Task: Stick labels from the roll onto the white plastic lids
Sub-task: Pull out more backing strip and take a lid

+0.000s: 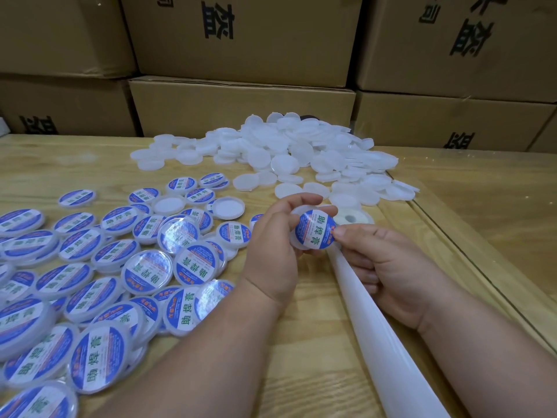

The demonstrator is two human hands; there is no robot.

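Your left hand [275, 236] grips a lid [297, 245], mostly hidden; your right hand [382, 260] pinches its label [315, 229] above the wooden table [301, 342], cardboard boxes [241, 110] behind.

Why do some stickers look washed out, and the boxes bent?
Head view: overhead light glares off the glossy labelled lids; the wide-angle lens bows the cardboard boxes and stretches the near lids at the left edge; the unlabelled white lids look overexposed, edges merging.

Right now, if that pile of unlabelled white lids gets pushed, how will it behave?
The unlabelled lids look thin and light; they would probably scatter, not move together. They lie loosely overlapped, so the top ones likely slide off. Flat discs on the smooth wooden table should skid rather than roll.
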